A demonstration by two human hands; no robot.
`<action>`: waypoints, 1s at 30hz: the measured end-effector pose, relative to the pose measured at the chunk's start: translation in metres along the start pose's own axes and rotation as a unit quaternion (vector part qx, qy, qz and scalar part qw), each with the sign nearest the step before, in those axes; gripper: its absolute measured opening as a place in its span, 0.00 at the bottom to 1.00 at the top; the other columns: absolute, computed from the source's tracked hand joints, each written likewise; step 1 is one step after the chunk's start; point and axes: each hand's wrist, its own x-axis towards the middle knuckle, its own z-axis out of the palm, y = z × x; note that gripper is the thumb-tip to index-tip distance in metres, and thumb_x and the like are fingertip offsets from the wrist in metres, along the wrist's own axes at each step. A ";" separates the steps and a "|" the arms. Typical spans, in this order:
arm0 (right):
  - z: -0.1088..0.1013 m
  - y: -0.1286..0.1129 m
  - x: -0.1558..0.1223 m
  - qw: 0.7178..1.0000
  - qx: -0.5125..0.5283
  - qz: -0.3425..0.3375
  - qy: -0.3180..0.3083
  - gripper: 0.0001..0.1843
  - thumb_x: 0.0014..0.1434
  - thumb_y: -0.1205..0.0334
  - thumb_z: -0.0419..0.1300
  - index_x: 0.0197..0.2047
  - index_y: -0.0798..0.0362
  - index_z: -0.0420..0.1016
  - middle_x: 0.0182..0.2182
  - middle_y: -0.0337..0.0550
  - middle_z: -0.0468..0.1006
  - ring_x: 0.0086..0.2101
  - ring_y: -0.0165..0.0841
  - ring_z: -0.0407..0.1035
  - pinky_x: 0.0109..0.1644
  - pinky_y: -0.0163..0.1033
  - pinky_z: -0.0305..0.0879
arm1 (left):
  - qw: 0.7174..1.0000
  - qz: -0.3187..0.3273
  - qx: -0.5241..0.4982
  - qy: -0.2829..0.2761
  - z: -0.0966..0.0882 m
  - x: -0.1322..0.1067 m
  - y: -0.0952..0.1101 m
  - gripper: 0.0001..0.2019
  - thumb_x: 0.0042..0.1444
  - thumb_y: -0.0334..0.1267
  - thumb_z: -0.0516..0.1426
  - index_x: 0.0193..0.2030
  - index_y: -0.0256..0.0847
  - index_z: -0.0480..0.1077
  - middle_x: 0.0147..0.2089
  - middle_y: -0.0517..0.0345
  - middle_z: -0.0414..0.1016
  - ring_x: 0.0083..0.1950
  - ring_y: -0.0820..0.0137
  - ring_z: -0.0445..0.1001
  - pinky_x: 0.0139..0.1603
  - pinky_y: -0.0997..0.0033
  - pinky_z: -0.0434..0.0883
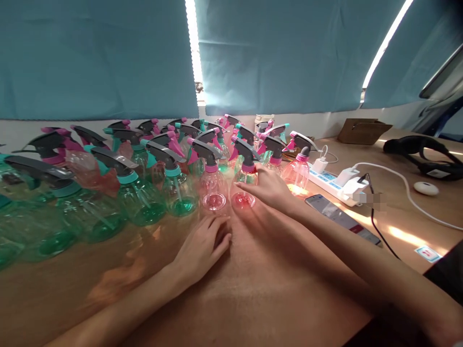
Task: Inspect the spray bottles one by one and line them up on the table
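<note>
My right hand (271, 187) is around a clear pink spray bottle (243, 200) with a grey and pink trigger head. Its thumb lies across the front of the bottle, and the other fingers are partly hidden at the right side. My left hand (206, 245) rests on the wooden table (253, 289), loosely curved, with thumb and fingers apart and nothing in it. Just beyond it stands another pink spray bottle (213, 190). To the left of that is a green spray bottle (180, 195) with a turquoise collar. All three bottles stand upright.
Several more green and pink spray bottles (108, 212) crowd the left and back. To the right are a white power strip (334, 187) with chargers and cables, a phone (340, 219), a white oval object (426, 188), a black strapped device (427, 156) and a cardboard box (361, 131).
</note>
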 end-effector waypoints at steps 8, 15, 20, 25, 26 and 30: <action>-0.028 -0.009 -0.047 0.995 0.046 -0.076 -0.049 0.20 0.55 0.43 0.61 0.42 0.51 0.71 0.35 0.47 0.78 0.34 0.43 0.72 0.32 0.44 0.66 | 0.994 -0.043 -0.080 0.062 0.007 -0.003 0.003 0.31 0.57 0.47 0.61 0.63 0.42 0.55 0.59 0.46 0.69 0.58 0.54 0.71 0.57 0.49 0.69; -0.047 -0.023 -0.074 0.977 0.066 -0.167 -0.116 0.19 0.56 0.40 0.61 0.40 0.47 0.73 0.28 0.39 0.75 0.28 0.36 0.69 0.31 0.40 0.63 | 0.992 0.005 -0.108 0.071 0.013 -0.015 0.017 0.40 0.55 0.50 0.63 0.68 0.44 0.46 0.65 0.43 0.61 0.63 0.51 0.65 0.61 0.47 0.64; -0.050 -0.024 -0.076 0.971 0.085 -0.200 -0.096 0.22 0.54 0.38 0.62 0.45 0.44 0.72 0.27 0.36 0.72 0.26 0.33 0.65 0.29 0.38 0.61 | 0.992 0.016 -0.117 0.049 0.012 -0.021 0.021 0.40 0.54 0.50 0.64 0.67 0.44 0.48 0.64 0.43 0.63 0.63 0.50 0.65 0.60 0.47 0.66; -0.040 -0.028 -0.071 0.970 0.140 -0.191 -0.047 0.19 0.51 0.43 0.67 0.35 0.49 0.72 0.31 0.39 0.72 0.29 0.32 0.65 0.30 0.39 0.63 | 0.984 0.018 -0.175 0.018 0.011 -0.020 0.022 0.37 0.52 0.48 0.65 0.65 0.43 0.54 0.64 0.42 0.62 0.65 0.49 0.61 0.64 0.46 0.61; -0.038 -0.030 -0.070 0.969 0.163 -0.179 -0.044 0.19 0.50 0.45 0.68 0.36 0.50 0.72 0.32 0.40 0.71 0.29 0.32 0.64 0.29 0.38 0.62 | 0.982 0.017 -0.186 0.010 0.011 -0.019 0.023 0.37 0.52 0.48 0.65 0.64 0.43 0.55 0.63 0.42 0.63 0.65 0.49 0.62 0.63 0.46 0.62; -0.038 -0.035 -0.074 0.948 0.280 -0.142 -0.059 0.22 0.54 0.50 0.67 0.49 0.48 0.69 0.32 0.37 0.70 0.28 0.30 0.64 0.29 0.37 0.63 | 0.973 0.034 -0.229 -0.011 0.006 -0.016 0.027 0.37 0.51 0.48 0.66 0.64 0.43 0.55 0.63 0.43 0.64 0.64 0.48 0.63 0.62 0.45 0.63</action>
